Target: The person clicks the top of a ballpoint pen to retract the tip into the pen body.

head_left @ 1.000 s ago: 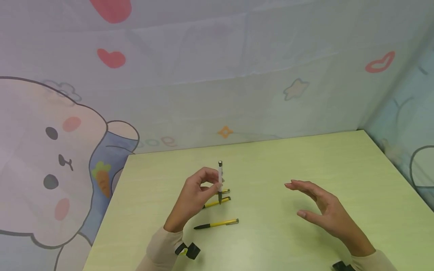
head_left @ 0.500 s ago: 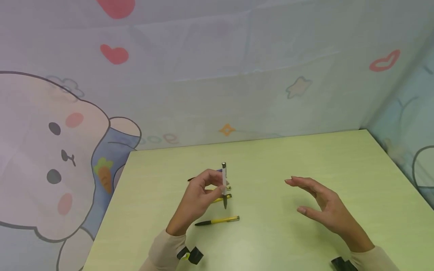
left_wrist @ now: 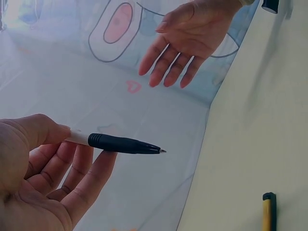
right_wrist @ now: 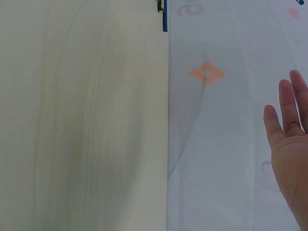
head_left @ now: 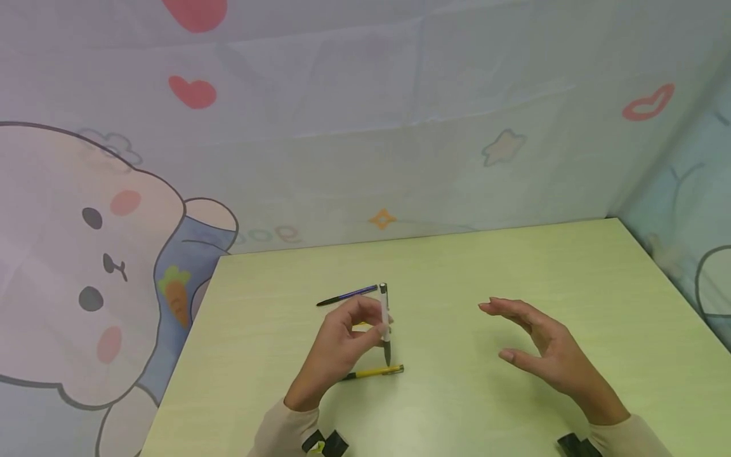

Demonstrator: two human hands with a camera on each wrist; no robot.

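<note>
Here, at lower centre, we see the left hand (head_left: 335,343) pinch the white pen (head_left: 385,322), apparently not yet laid down; a blue pen (head_left: 347,296) and yellow pen (head_left: 375,372) already lie tabled nearby; the right hand (head_left: 545,349) hovers empty.

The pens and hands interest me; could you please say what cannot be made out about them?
Head view: nearest yellow pen, tip hidden by left hand.
Head view: another yellow pen, mostly behind that hand.
Left wrist view: white pen, rear end hidden by left hand.
Right wrist view: right hand, partly cut off by right edge.
</note>
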